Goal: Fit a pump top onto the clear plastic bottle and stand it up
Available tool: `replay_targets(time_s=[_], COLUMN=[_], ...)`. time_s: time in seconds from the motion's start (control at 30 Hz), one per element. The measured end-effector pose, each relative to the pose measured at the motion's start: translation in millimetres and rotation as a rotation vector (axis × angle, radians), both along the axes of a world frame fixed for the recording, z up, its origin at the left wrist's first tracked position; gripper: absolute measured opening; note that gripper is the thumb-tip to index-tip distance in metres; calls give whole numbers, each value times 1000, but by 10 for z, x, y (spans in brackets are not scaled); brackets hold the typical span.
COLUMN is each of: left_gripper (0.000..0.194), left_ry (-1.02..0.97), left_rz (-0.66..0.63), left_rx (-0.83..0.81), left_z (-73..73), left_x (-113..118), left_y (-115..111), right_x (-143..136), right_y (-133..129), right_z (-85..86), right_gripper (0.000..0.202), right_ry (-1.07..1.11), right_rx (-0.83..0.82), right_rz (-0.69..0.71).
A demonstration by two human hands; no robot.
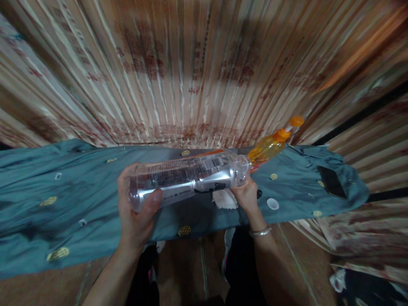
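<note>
A large clear plastic bottle with a printed label and barcode lies nearly level in the air, its neck to the right. My left hand is wrapped around its base, thumb on the near side. At the neck is my right hand, its fingers closed and partly hidden behind the bottle; a silver bangle circles that wrist. Just beyond the neck, a yellow-orange bottle with an orange top appears tilted to the right. The clear bottle hides part of it, and whether they touch I cannot tell.
Under my hands a patterned teal cloth covers a narrow surface. On it lie a white tissue-like piece, a round white disc, a small dark object and a black phone. A pleated curtain hangs behind.
</note>
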State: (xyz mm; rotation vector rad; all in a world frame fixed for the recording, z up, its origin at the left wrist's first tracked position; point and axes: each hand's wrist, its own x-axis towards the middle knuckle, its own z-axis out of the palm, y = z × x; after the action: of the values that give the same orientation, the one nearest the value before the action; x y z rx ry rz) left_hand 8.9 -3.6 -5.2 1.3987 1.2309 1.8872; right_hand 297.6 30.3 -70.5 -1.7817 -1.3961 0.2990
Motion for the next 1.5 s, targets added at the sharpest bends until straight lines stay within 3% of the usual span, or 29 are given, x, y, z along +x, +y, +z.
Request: replay_targets(time_s=[0.53,0.73,1.1,1.5], left_gripper=[58,58,61,63], left_ry=[31,44,6,6], left_rz=[30,-21,-54,-4], left_rx=[-34,93,85,59], left_z=[26,36,26,50], left_x=[-16,-2,-15,-28], left_y=[-44,4,8,-13], right_x=[-40,-52,-53,-42], right_y=[-27,-28,-30,-30], right_z=[65,86,107,88], right_gripper=[52,55,62,53], right_ry=[5,2,31,-11], right_rx=[10,-15,-16,-13], right_rz=[-9,-34,-19,-26])
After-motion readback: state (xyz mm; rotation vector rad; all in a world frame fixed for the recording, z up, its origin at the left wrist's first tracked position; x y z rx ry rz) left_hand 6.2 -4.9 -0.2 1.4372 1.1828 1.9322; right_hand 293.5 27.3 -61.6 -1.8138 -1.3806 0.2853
